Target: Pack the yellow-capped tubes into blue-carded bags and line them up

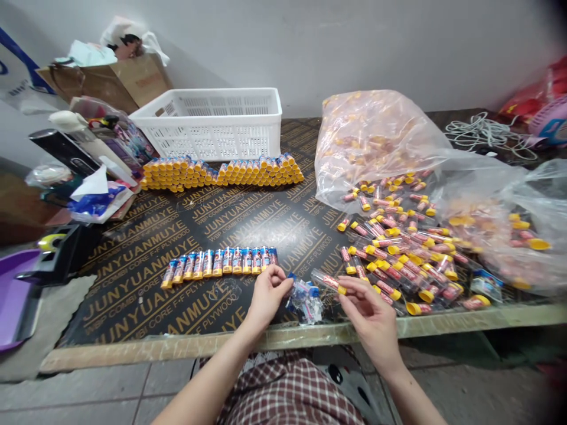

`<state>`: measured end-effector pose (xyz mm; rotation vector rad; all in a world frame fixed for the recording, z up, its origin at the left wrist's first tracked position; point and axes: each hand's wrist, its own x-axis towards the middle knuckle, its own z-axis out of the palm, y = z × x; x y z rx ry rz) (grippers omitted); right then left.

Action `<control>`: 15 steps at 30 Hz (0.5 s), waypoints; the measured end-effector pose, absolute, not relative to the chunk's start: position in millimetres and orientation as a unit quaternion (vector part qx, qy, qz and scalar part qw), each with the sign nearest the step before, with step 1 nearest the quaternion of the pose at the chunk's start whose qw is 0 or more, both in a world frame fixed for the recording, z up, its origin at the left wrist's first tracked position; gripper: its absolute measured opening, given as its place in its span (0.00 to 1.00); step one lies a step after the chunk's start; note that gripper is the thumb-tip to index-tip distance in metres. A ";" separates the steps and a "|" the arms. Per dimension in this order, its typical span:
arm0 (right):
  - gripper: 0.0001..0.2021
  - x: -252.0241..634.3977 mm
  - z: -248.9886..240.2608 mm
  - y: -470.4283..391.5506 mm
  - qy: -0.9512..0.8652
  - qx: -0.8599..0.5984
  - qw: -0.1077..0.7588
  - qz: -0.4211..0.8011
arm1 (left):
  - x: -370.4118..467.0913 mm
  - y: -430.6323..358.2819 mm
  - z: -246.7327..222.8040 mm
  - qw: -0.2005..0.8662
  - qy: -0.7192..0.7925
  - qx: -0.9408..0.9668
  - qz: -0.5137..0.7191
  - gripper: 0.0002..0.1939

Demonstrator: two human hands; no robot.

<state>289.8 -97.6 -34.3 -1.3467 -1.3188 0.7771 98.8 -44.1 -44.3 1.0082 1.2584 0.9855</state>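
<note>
My left hand [268, 295] is pinched at the left edge of a small pile of blue and clear wrappers [308, 301]; what its fingertips hold is too small to make out. A clear tube with a red label and yellow cap [326, 280] is gripped by its cap end in my right hand [367, 310]. To the left lies a row of several blue-topped, yellow-based tubes [217, 262], side by side. Many loose red-labelled tubes with yellow caps [405, 268] are heaped to the right of my right hand.
A white basket [230, 130] stands at the back behind stacked tubes [221, 172]. A big clear bag [372, 130] of tubes is at the back right, near coiled cord [487, 133]. Bottles [66, 150] and a paper bag [128, 82] stand left. A purple dustpan [15, 295] is far left.
</note>
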 end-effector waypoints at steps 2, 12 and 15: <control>0.08 286.2 -35.1 -101.0 -0.544 -0.552 0.538 0.331 | 98.3 -41.4 -40.0 0.643 0.519 0.332 0.454 0.16; 0.11 273.8 -41.2 -108.5 -0.580 -0.525 0.559 0.276 | 100.2 -35.1 -29.9 0.675 0.504 0.147 0.519 0.18; 0.12 272.9 -39.8 -109.8 -0.604 -0.533 0.548 0.227 | 101.1 -34.1 -28.1 0.666 0.504 0.130 0.535 0.19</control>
